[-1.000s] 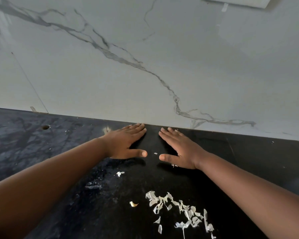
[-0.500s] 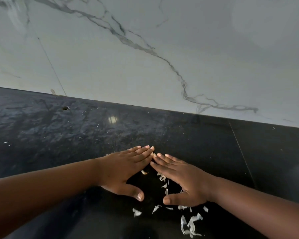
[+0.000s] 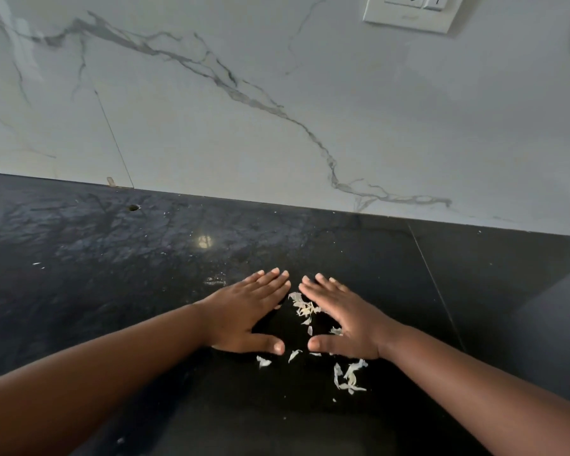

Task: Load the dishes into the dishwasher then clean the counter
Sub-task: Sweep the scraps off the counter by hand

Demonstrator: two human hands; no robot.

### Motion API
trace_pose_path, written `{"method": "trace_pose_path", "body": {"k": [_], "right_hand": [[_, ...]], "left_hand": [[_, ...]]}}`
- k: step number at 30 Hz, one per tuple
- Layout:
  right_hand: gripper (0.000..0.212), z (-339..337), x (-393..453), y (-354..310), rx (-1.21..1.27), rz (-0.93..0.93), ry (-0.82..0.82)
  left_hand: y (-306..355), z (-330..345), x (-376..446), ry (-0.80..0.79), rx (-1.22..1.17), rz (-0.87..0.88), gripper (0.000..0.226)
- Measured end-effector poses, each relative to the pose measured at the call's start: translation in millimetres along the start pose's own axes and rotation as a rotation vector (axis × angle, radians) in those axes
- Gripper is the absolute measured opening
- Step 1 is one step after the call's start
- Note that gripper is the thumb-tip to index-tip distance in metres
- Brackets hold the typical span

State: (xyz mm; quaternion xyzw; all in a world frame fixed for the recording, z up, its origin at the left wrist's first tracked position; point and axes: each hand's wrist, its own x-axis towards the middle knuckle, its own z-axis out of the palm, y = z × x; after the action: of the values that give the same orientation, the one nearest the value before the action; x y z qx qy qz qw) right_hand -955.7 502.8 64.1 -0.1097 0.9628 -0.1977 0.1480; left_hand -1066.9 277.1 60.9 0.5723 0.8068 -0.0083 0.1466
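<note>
Peel scraps [image 3: 305, 309] between flat hands [image 3: 244, 315]

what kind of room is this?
Most likely a home kitchen. A polished black stone counter runs under a white veined marble backsplash with a wall socket plate, and pale peel scraps lie on the counter between two flat hands.

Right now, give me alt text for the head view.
Two flat hands, left hand and right hand, rest on a black counter, corralling pale peel scraps between them. More scraps lie nearer the person. Behind are a white marble backsplash and wall socket.
</note>
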Motion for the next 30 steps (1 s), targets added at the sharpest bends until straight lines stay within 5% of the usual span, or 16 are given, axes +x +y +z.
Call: {"method": "trace_pose_path", "body": {"k": [7, 11, 13, 17, 24, 30], "right_hand": [[0.113, 19.1, -42.2, -34.4, 0.092, -0.016, -0.063], [0.101, 20.3, -75.8, -21.5, 0.299, 0.107, 0.213], [0.102, 19.3, -92.1, -3.6, 0.209, 0.255, 0.286], [0.124, 34.1, -104.3, 1.8, -0.167, 0.456, 0.092], [0.116, 65.5, -77.4, -61.9, -0.215, 0.312, 0.099], [0.113, 71.4, -90.2, -86.8, 0.108, 0.228, 0.179]], "left_hand": [[40.7, 13.9, -35.6, -0.025, -0.123, 0.110, 0.110], [39.0, 13.3, -57.4, 0.031, -0.276, 0.098, 0.111], [35.2, 14.7, -57.1, 0.038, -0.179, 0.023, 0.109], [43.1, 21.4, -45.1, 0.030, 0.001, -0.069, 0.107], [76.7, 33.0, -39.4, 0.056, 0.025, 0.054, 0.105], [72.0, 35.4, -57.0, 0.114, -0.275, 0.120, 0.108]]}}
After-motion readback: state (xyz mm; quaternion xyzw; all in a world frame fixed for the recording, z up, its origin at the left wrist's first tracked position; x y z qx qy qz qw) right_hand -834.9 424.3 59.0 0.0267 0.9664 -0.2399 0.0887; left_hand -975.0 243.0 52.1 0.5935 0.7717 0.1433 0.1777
